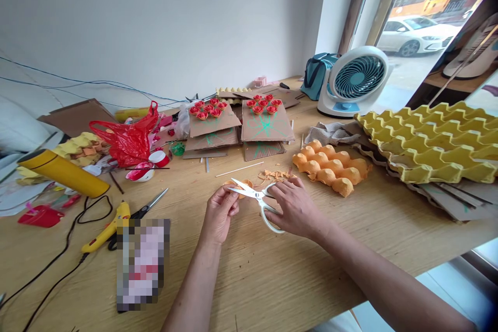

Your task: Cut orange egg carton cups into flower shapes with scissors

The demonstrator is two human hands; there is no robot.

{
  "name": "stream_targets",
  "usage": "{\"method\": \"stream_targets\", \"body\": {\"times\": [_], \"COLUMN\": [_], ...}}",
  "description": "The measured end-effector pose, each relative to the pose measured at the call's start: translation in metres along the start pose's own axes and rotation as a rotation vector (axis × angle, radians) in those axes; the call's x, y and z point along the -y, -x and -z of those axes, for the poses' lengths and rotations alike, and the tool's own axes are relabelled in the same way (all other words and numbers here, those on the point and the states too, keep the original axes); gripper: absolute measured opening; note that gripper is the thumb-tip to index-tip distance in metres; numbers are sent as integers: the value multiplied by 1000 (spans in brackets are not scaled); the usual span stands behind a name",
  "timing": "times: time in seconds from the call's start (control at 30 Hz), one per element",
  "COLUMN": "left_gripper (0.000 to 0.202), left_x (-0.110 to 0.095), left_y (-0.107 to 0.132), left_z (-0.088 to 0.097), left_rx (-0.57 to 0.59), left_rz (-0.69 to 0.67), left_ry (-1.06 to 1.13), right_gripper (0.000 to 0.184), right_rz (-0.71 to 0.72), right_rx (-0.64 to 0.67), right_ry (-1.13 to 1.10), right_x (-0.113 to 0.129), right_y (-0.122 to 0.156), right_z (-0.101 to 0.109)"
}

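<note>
My right hand [292, 206] grips white-handled scissors [253, 196], their blades parted and pointing left. My left hand [220, 211] pinches a small orange egg-carton cup [244, 184] right at the blades. Small orange paper scraps [274, 174] lie on the wooden table [272, 275] just behind the hands. A strip of orange egg-carton cups [330, 166] rests to the right of my right hand.
A yellow egg tray [431, 140] on cardboard and a small fan [356, 80] stand at the right. Cardboard boards with red paper flowers [264, 106] sit behind. At the left lie a red plastic bag [128, 140], a yellow tube [62, 171], a glue gun [107, 231] and dark scissors [150, 205].
</note>
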State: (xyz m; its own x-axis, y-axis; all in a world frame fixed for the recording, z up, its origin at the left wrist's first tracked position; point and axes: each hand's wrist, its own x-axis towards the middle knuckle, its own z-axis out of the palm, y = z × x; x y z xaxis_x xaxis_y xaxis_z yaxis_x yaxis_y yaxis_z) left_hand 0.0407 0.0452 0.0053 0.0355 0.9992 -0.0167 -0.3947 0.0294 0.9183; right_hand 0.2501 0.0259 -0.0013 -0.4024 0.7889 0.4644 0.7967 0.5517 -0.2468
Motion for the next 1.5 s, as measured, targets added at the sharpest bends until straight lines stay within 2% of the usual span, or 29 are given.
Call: {"method": "stream_targets", "body": {"times": [0.4, 1.03, 1.27, 1.5], "left_gripper": [28, 26, 27, 30], "left_x": [3, 4, 3, 0], "left_y": [3, 4, 4, 1], "left_z": [-1, -5, -3, 2], "left_rx": [54, 92, 93, 77], "left_rz": [67, 58, 64, 37], "left_ry": [53, 129, 108, 14], "right_gripper": [20, 18, 24, 23], "right_rz": [16, 43, 79, 79], "right_rx": [30, 7, -29, 9], "right_ry": [-37, -87, -138, -203], "right_x": [3, 3, 3, 1], "right_y": [1, 2, 3, 2], "right_z": [2, 2, 2, 0]}}
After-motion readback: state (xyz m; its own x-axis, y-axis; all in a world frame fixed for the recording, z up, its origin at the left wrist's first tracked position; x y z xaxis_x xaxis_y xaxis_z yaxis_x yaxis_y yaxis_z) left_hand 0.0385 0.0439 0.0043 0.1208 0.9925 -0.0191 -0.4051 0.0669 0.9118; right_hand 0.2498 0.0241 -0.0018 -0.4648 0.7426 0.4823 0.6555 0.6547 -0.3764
